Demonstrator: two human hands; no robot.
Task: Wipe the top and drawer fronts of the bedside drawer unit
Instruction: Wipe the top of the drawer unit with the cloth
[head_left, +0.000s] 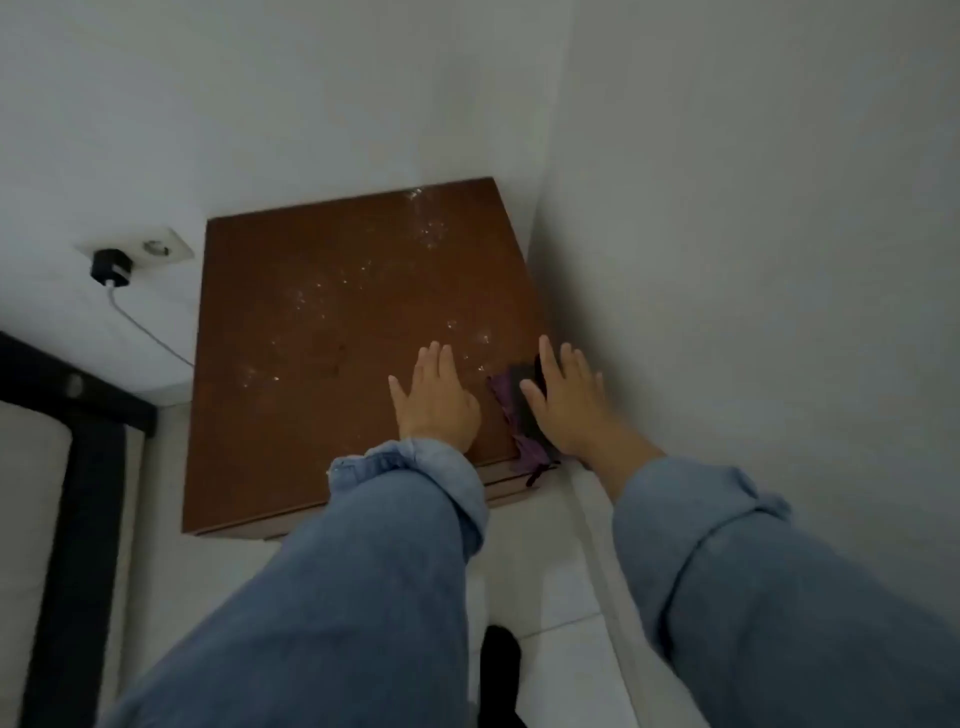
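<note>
The brown wooden bedside drawer unit (322, 338) stands in the room's corner, its top speckled with white dust or droplets. My left hand (434, 400) lies flat on the top near its front right, fingers spread, holding nothing. My right hand (563, 400) rests open at the top's right edge, touching a dark purple cloth (519, 421) that lies along that edge and hangs over the front corner. A dark flat object sits partly under the right hand. The drawer fronts are almost hidden; only a thin strip shows below the front edge.
White walls close in behind and on the right. A wall socket (156, 249) with a black charger (110, 267) and white cable is left of the unit. A dark bed frame (78, 467) with a mattress is at far left. The floor is pale tile.
</note>
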